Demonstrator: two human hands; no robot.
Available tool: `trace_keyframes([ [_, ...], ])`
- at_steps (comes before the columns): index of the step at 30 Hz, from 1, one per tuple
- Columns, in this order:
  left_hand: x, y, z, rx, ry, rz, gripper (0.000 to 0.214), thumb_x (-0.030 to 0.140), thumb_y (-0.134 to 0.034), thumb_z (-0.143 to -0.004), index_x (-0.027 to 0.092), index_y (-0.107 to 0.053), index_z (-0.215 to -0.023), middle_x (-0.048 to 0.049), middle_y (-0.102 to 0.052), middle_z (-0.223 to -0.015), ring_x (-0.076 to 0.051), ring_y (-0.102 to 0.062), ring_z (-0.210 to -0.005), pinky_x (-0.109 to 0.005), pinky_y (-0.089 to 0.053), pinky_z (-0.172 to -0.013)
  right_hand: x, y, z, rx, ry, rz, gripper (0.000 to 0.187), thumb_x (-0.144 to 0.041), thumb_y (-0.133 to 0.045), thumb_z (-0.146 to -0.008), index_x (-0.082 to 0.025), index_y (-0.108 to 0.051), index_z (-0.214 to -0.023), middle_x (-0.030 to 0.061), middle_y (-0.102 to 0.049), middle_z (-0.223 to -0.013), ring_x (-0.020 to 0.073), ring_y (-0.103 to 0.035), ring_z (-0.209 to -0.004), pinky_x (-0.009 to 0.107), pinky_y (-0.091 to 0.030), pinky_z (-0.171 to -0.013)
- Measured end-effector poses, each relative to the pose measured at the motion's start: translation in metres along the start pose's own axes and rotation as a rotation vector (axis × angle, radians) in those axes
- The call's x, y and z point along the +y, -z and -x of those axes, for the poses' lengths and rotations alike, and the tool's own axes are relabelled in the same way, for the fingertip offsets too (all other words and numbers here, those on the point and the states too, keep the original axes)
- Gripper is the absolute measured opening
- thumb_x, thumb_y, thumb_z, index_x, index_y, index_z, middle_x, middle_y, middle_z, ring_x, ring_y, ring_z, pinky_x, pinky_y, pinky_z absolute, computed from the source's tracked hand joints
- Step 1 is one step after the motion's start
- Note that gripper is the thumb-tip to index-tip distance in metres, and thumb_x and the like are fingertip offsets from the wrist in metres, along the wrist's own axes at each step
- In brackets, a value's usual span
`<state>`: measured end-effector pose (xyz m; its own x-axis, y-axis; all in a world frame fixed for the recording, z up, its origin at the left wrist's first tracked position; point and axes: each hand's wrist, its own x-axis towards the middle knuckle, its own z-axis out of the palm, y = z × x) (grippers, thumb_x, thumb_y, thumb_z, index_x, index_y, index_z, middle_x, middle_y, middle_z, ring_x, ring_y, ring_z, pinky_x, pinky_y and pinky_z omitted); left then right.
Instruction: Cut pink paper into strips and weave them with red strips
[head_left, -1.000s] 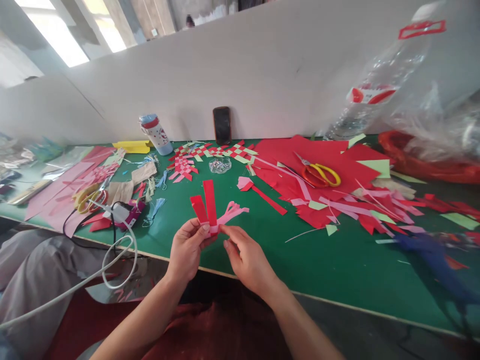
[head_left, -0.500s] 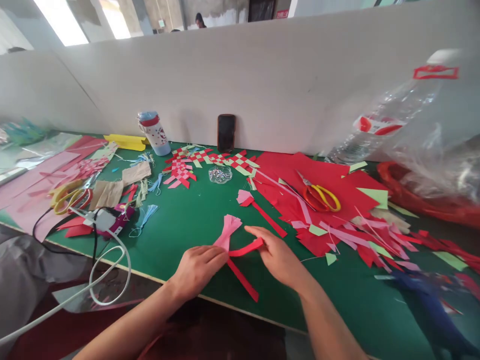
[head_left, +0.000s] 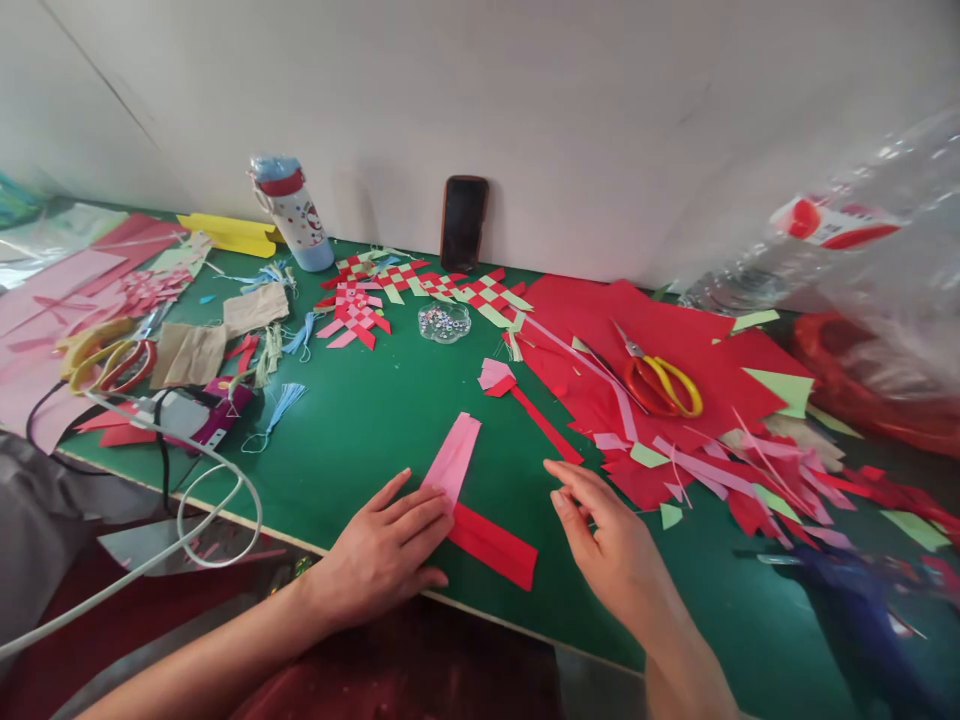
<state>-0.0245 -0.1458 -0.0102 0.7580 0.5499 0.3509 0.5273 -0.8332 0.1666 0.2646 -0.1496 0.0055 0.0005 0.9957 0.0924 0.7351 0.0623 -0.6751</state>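
Observation:
My left hand (head_left: 386,550) lies flat on the green table (head_left: 360,420), fingers stretched out and pressing down where pink paper strips (head_left: 454,462) meet red paper strips (head_left: 493,545). The pink strips point away from me, the red ones run to the right near the table's front edge. My right hand (head_left: 607,535) hovers just right of the red strips with its fingers loosely apart and nothing in them. A single red strip with a pink folded end (head_left: 525,405) lies a little farther back.
Red sheets and cut scraps (head_left: 675,420) with red-and-yellow scissors (head_left: 660,380) fill the right. Woven paper pieces (head_left: 420,290), a dish of beads (head_left: 444,322), a phone (head_left: 463,222) and a bottle (head_left: 292,212) stand at the back. A glue gun with cable (head_left: 195,420) and more scissors (head_left: 105,355) lie left.
The strips, held up in both hands a second ago, now lie flat on the table. My left hand has spread over them and my right hand has let go of the red strip.

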Motion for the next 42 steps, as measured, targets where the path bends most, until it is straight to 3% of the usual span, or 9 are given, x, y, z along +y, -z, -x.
trace_keyframes([
  [4, -0.002, 0.002, 0.006, -0.066, -0.006, -0.019, 0.051, 0.053, -0.046, -0.099, 0.014, -0.057, -0.130, -0.0097, -0.062, -0.134, -0.022, -0.054, -0.130, -0.044, -0.011, -0.125, -0.018, -0.015, -0.004, -0.018, 0.147, 0.052, 0.033, -0.033, -0.044, -0.098, -0.022, -0.065, -0.120, 0.0089, -0.071, -0.115, 0.0200, -0.069, -0.099, 0.033, -0.058, -0.085],
  [8, -0.004, 0.001, 0.008, -0.121, 0.002, -0.037, 0.063, 0.062, -0.043, -0.096, 0.016, -0.052, -0.137, -0.0096, -0.060, -0.137, -0.025, -0.048, -0.135, -0.048, -0.002, -0.124, -0.037, -0.039, -0.017, -0.024, 0.334, 0.142, 0.033, -0.021, -0.044, -0.097, -0.019, -0.065, -0.122, 0.0097, -0.071, -0.114, 0.0224, -0.064, -0.107, 0.039, -0.054, -0.094],
  [13, -0.007, 0.002, 0.010, -0.147, -0.017, -0.044, 0.070, 0.069, -0.037, -0.094, 0.016, -0.051, -0.139, -0.0091, -0.058, -0.140, -0.026, -0.046, -0.136, -0.049, 0.004, -0.123, -0.050, -0.056, -0.027, -0.142, 0.468, 0.344, 0.048, -0.004, -0.042, -0.090, -0.022, -0.064, -0.128, 0.0070, -0.066, -0.131, 0.0261, -0.052, -0.123, 0.044, -0.046, -0.097],
  [20, -0.006, -0.002, 0.012, -0.154, -0.035, -0.041, 0.074, 0.069, -0.035, -0.094, 0.016, -0.046, -0.144, -0.0109, -0.053, -0.144, -0.026, -0.041, -0.139, -0.050, -0.006, -0.123, -0.039, -0.052, -0.021, -0.154, 0.471, 0.477, 0.050, -0.002, -0.046, -0.086, -0.024, -0.064, -0.127, 0.0023, -0.066, -0.133, 0.0280, -0.048, -0.128, 0.047, -0.032, -0.101],
  [23, -0.006, -0.003, 0.012, -0.161, -0.042, -0.032, 0.078, 0.071, -0.034, -0.093, 0.014, -0.044, -0.145, -0.0108, -0.053, -0.145, -0.026, -0.041, -0.139, -0.049, -0.009, -0.123, -0.035, -0.053, -0.019, -0.141, 0.482, 0.478, 0.050, -0.003, -0.046, -0.087, -0.025, -0.064, -0.127, 0.0019, -0.066, -0.133, 0.0264, -0.050, -0.126, 0.044, -0.032, -0.101],
  [30, -0.008, 0.002, 0.010, -0.153, -0.059, -0.085, 0.075, 0.070, -0.031, -0.094, 0.016, -0.045, -0.144, -0.0078, -0.051, -0.146, -0.027, -0.038, -0.139, -0.054, 0.001, -0.122, -0.036, -0.049, -0.023, -0.128, 0.488, 0.458, 0.052, -0.001, -0.042, -0.087, -0.025, -0.065, -0.126, 0.0020, -0.067, -0.130, 0.0243, -0.051, -0.125, 0.041, -0.036, -0.100],
  [35, -0.007, -0.001, 0.014, -0.114, -0.027, -0.054, 0.073, 0.071, -0.042, -0.091, 0.022, -0.047, -0.144, -0.0084, -0.052, -0.144, -0.028, -0.042, -0.135, -0.055, -0.014, -0.120, -0.051, -0.047, -0.028, -0.085, 0.491, 0.448, 0.047, -0.005, -0.040, -0.091, -0.023, -0.065, -0.126, 0.0052, -0.068, -0.128, 0.0247, -0.051, -0.124, 0.042, -0.038, -0.101],
  [42, -0.007, -0.005, 0.015, -0.123, -0.027, 0.011, 0.070, 0.070, -0.041, -0.092, 0.022, -0.048, -0.142, -0.0072, -0.056, -0.140, -0.026, -0.046, -0.129, -0.051, -0.020, -0.118, -0.053, -0.058, -0.029, -0.171, 0.553, 0.468, 0.052, -0.003, -0.041, -0.086, -0.019, -0.061, -0.131, 0.0071, -0.065, -0.132, 0.0248, -0.049, -0.128, 0.043, -0.034, -0.105],
])
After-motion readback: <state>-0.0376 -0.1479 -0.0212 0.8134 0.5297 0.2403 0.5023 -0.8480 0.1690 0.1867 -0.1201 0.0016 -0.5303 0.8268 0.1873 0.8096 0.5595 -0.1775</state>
